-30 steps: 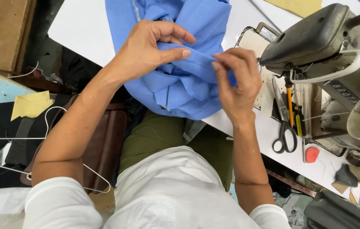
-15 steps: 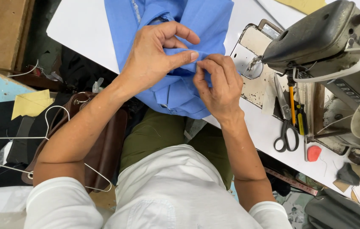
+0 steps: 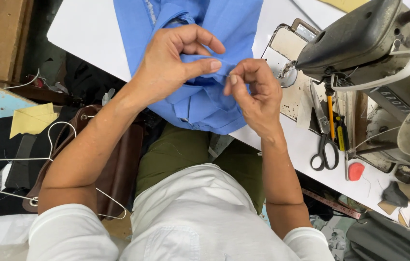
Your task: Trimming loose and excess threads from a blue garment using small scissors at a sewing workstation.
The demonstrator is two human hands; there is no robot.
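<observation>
**Both hands pinch one fold of blue cloth at the table's near edge**

Nearest the camera sit the white shirt point(image 3: 185, 217) and olive trousers point(image 3: 180, 154) of the seated person, with both forearms reaching forward over the lap. To the left, low beside the chair, a brown leather bag point(image 3: 118, 164) hangs with wire hangers point(image 3: 55, 145) across it, handy but out of the way of the arms.

Just past the knees, the blue garment point(image 3: 200, 101) drapes over the near edge of the white table point(image 3: 84, 34), its lower part hanging toward the lap so that the worked spot comes up close to the eyes. The left hand point(image 3: 176, 67) has thumb and forefinger closed together on a small fold of the cloth, holding it taut. The right hand point(image 3: 255, 92) meets it from the other side, fingertips drawn together on the same fold, touching or nearly touching the left thumb (whether something fine, such as a thread, lies between them is too small to tell).

Farther right on the table lie black-handled scissors point(image 3: 324, 145), a small red lump of chalk point(image 3: 355, 171) and a yellow-handled tool point(image 3: 331, 113), all beside the right hand's reach. Beyond them stands the grey sewing machine point(image 3: 359, 38).
</observation>
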